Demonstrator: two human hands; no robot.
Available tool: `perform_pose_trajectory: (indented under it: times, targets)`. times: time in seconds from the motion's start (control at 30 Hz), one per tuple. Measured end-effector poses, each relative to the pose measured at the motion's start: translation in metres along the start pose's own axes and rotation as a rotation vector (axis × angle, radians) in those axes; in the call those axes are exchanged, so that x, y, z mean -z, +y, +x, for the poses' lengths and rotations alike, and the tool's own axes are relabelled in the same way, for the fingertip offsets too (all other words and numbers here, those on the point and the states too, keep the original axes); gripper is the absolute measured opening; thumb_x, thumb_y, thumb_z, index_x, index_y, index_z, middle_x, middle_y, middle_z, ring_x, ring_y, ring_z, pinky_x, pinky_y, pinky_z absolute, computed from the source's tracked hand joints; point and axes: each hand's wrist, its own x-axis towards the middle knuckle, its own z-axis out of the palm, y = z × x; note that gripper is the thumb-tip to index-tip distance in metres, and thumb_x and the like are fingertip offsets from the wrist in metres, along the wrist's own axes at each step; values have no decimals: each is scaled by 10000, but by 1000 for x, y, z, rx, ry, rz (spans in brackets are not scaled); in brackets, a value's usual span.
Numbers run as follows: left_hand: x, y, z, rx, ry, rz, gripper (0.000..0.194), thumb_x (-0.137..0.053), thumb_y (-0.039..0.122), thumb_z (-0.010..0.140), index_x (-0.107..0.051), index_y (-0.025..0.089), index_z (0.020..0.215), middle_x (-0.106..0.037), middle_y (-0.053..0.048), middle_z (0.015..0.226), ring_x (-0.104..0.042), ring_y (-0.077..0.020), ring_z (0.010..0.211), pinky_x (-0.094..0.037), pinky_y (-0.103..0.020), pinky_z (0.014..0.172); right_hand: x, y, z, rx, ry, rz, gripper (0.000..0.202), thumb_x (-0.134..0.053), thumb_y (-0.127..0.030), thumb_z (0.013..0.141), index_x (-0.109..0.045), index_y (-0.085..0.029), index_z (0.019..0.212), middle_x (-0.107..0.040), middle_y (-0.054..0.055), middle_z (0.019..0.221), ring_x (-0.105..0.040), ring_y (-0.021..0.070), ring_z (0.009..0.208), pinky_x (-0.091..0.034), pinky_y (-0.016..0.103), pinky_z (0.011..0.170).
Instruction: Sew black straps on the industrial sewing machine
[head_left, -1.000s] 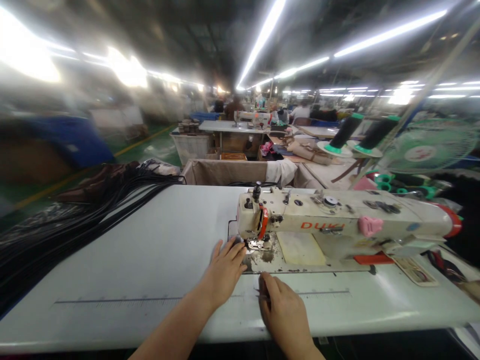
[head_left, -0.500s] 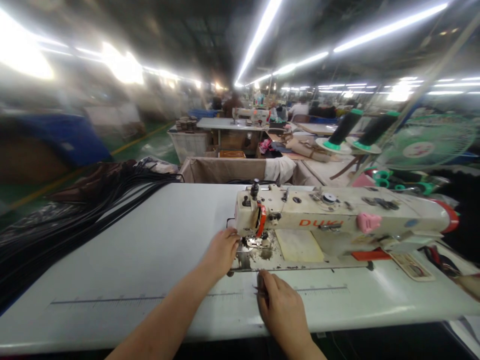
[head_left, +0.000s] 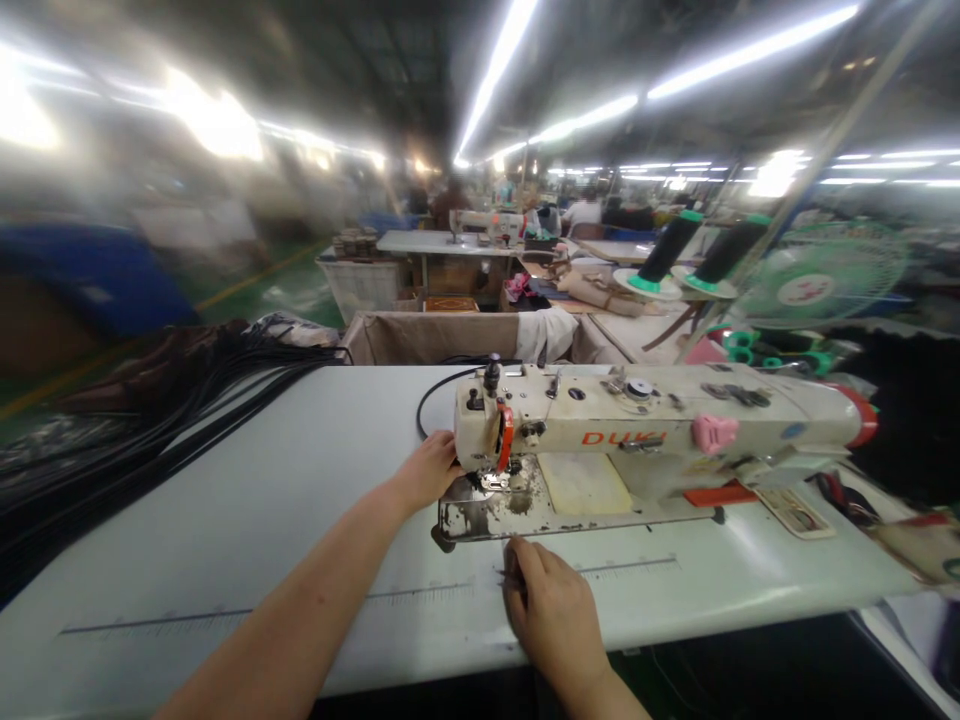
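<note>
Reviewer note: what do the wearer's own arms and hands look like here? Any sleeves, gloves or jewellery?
Both forearms are bare as far as the picture shows, with no sleeve in view. The left hand and right hand wear no gloves. No ring, watch or bracelet is visible.

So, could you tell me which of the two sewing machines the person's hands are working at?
The near cream machine with orange lettering; the left hand touches its head end. The other machine stands far behind.
</note>
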Motion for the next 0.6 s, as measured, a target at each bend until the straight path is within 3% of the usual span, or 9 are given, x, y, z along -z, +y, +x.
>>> perform_pose_trajectory:
  times: [0.13,0.4,0.6]
  targets:
    - [6,2,-2,22,9,-21,218,-707,153,860,-781,254,1039,-726,-59,1183,-630,-256,1171,-505,-421,1078,0,0,0,18,16,-9,357,-516,-36,785,-607,-199,1089,-680,25,846,-600,208,757,-374,319,698]
    - [20,25,-18,132,13,-11,152,-721,150,856,-821,247,916,-751,-56,1078,-672,-244,1044,-520,-401,1015,0,0,2,20,25,-20,351,-524,-43,777,-607,-200,1080,-680,20,837,-606,206,749,-378,318,690]
    - [22,38,-28,287,-44,-1,171,-690,165,880,-828,241,947,-741,-46,1037,-683,-221,1001,-541,-336,930,-1,1,1,29,29,-25,353,-537,-60,789,-597,-201,1107,-696,28,879,-632,215,794,-413,312,721]
